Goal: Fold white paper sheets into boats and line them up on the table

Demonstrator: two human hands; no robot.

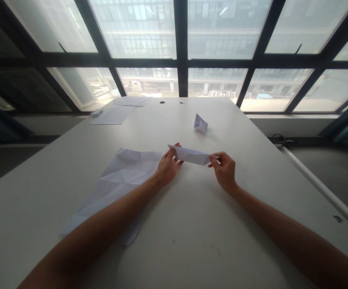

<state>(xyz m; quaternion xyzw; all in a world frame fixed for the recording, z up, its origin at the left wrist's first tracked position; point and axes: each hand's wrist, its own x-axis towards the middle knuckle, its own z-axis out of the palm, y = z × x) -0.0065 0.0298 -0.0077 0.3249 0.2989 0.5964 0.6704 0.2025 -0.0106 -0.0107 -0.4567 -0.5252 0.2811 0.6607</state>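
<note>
A folded white paper boat (192, 155), long and pointed at both ends, is held up just above the table between my hands. My left hand (168, 165) pinches its left tip, thumb in front and fingers behind. At the other tip, my right hand (224, 168) grips the paper between thumb and fingers. Under and beside my left forearm lies a creased, unfolded white sheet (122, 172), partly hidden by the arm. Beyond my hands stands a small folded paper piece (200, 123) with a pointed peak.
The white table (174, 224) reaches toward the windows (216, 28). Flat paper sheets (114, 114) lie at its far left, beside a small pale object (96, 113). Two small dark spots, one a round disc (162, 102), are near the far edge.
</note>
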